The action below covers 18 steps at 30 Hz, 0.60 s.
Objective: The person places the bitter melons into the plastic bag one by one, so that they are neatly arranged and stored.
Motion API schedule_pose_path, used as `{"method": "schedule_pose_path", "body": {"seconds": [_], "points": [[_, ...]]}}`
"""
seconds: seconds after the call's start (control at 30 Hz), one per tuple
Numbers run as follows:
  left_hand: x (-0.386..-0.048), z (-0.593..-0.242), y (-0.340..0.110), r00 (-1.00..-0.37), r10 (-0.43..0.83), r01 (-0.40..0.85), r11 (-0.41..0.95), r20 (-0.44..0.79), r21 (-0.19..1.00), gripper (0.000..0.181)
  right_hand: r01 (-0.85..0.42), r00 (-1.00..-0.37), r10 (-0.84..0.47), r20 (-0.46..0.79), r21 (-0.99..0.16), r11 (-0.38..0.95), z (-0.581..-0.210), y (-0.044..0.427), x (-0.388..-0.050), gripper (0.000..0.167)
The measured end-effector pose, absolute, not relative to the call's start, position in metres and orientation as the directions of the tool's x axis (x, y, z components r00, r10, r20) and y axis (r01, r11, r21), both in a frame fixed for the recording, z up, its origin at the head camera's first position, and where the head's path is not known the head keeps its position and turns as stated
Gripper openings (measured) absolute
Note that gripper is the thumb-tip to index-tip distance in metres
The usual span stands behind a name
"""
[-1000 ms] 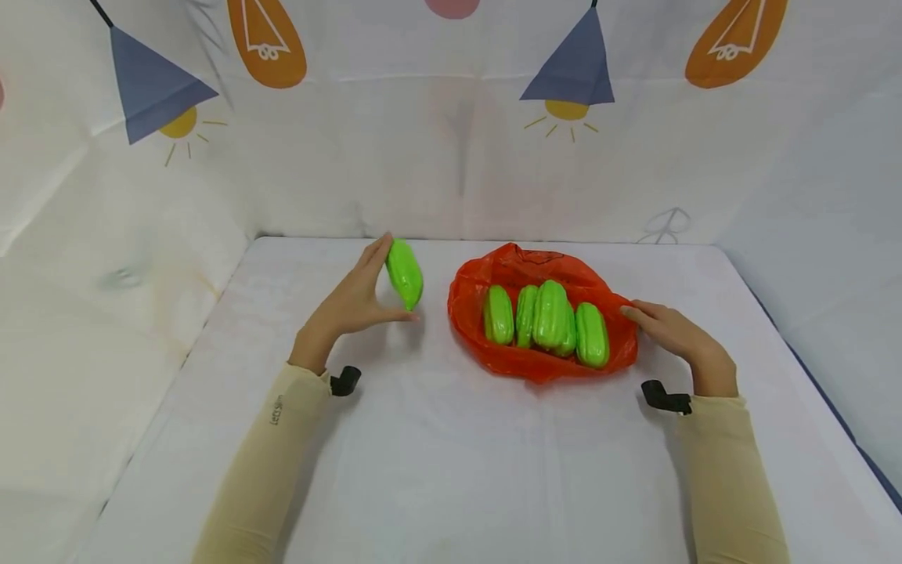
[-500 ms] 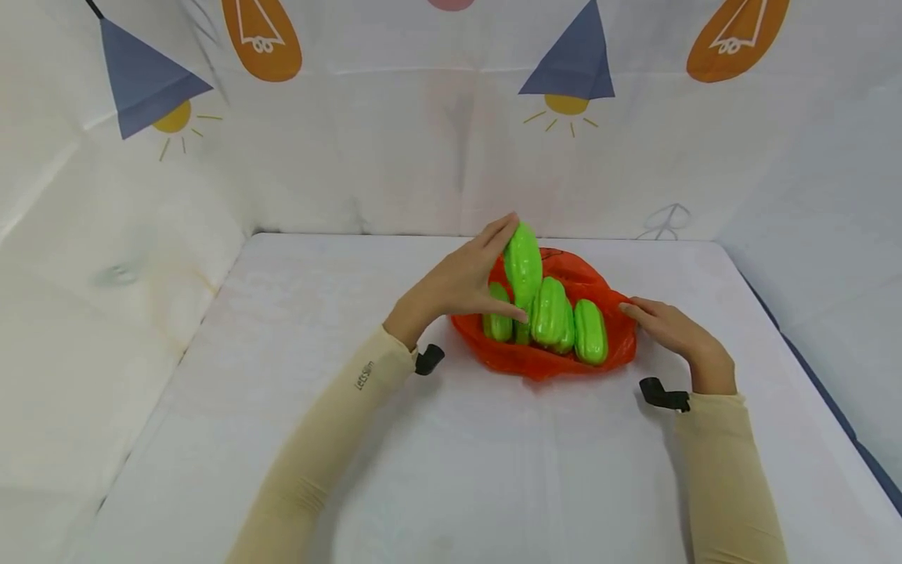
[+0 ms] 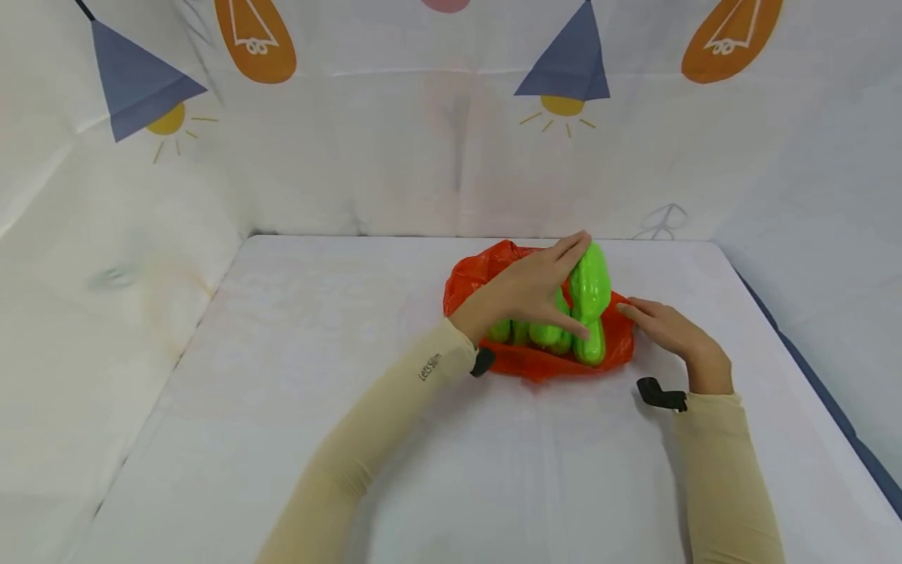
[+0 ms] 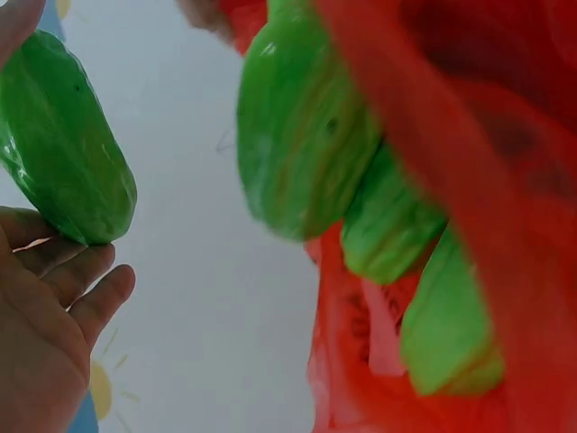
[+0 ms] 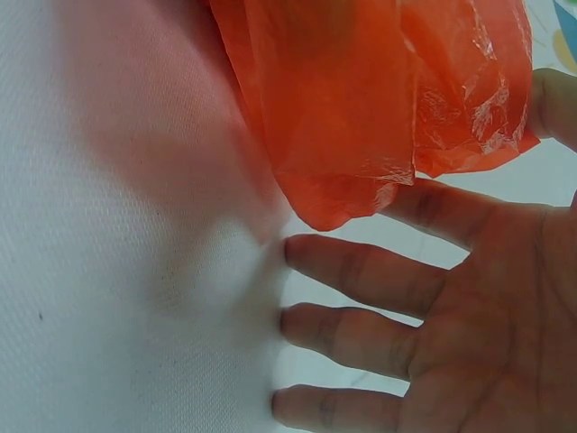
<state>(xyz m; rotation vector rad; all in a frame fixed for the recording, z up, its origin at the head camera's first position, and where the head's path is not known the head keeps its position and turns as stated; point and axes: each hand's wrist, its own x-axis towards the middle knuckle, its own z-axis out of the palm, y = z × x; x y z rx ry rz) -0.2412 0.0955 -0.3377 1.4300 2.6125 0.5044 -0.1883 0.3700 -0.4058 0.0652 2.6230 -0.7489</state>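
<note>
My left hand holds a glossy green ridged fruit between thumb and fingers, above the right part of an open red plastic bag. Several similar green fruits lie in the bag, partly hidden by the left hand. In the left wrist view, the held fruit is apart from the bagged ones. My right hand pinches the bag's right rim with thumb and forefinger. Its other fingers are extended below the bag in the right wrist view.
The bag stands toward the back of a white-covered table. A white printed cloth hangs behind the table's far edge, with further white cloth at both sides. A black wrist mount sits beside the right cuff.
My left hand has carried the green fruit rightward from the table's left side, across the bag to above its right part. The right hand has stayed on the bag's rim.
</note>
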Motion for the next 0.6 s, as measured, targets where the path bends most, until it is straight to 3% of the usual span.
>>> {"method": "schedule_pose_path", "body": {"seconds": [0.2, 0.4, 0.6], "points": [[-0.241, -0.359, 0.117, -0.529, 0.848, 0.81, 0.512, -0.019, 0.285, 0.129, 0.143, -0.921, -0.07, -0.384, -0.497, 0.856, -0.408, 0.37, -0.189, 0.081], [-0.241, -0.374, 0.127, -0.565, 0.816, 0.77, 0.574, -0.121, 0.277, 0.127, 0.125, -0.925, -0.08, -0.371, -0.497, 0.859, -0.408, 0.37, -0.19, 0.081], [-0.241, -0.383, 0.129, -0.577, 0.798, 0.78, 0.601, -0.173, 0.174, 0.126, 0.135, -0.919, -0.077, -0.386, -0.492, 0.86, -0.406, 0.37, -0.189, 0.083]]}}
